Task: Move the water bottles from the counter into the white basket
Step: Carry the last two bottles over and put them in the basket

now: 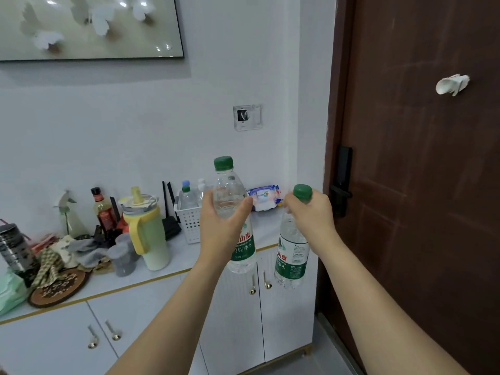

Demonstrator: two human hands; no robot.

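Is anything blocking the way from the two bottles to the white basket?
Nothing blocks the way. The left hand holds one bottle just in front of the basket. Bottles already inside take up some room.

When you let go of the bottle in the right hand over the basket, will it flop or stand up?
The bottle looks full, so it is probably heavy and should drop straight. It hangs from the right hand by its neck, so it may swing. The basket already holds bottles, so it may lean on them.
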